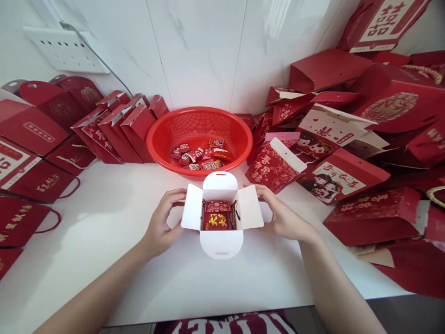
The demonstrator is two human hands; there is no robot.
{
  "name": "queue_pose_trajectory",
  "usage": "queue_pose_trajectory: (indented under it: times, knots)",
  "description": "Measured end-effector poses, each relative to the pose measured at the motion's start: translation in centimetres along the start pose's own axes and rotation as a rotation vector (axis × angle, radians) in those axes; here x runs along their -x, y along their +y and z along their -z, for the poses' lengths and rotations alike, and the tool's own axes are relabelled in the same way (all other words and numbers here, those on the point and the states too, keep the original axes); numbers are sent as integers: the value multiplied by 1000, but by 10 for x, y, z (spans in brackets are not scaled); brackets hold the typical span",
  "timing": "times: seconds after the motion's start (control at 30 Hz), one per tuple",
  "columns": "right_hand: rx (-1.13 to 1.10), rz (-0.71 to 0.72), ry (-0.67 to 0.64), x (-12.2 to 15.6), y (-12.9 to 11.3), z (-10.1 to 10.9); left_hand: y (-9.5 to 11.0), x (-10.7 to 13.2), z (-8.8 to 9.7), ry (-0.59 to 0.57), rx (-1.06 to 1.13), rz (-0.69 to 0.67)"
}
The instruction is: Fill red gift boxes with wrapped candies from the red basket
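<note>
A small gift box (221, 242) with white inner flaps stands open at the middle of the white table (104, 232). Red wrapped candies (217, 218) lie inside it. My left hand (162, 223) is curled around the box's left flap. On the other side, my right hand (282, 214) grips the right flap. Just behind the box sits a red plastic basket (167, 134) holding several more wrapped candies (203, 155).
Folded red gift boxes stand in a row (118, 125) left of the basket. Red paper bags (28, 171) lie at the far left. A large heap of red boxes and bags (365, 139) fills the right side. A white power strip (66, 48) hangs on the wall.
</note>
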State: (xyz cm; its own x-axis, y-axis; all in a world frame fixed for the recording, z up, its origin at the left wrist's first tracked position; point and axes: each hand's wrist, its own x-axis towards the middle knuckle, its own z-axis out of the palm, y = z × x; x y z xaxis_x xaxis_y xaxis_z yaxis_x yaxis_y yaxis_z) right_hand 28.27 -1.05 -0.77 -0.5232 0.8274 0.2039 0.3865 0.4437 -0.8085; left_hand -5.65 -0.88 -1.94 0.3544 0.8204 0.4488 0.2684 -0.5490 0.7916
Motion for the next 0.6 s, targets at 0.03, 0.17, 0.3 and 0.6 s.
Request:
queue_pose_trajectory:
  times: [0.03,0.17,0.3,0.6]
  knots:
    - [1,21,-10,0,-2,-1,3,0,-1,-29,-50,-55]
    - [39,75,-76,-3,-12,-8,13,1,-4,-180,-213,-120]
    - [60,64,-89,-5,-17,-17,11,2,-8,-251,-255,-57]
    - [-120,23,76,-12,-23,-44,22,-1,-28,-104,82,175]
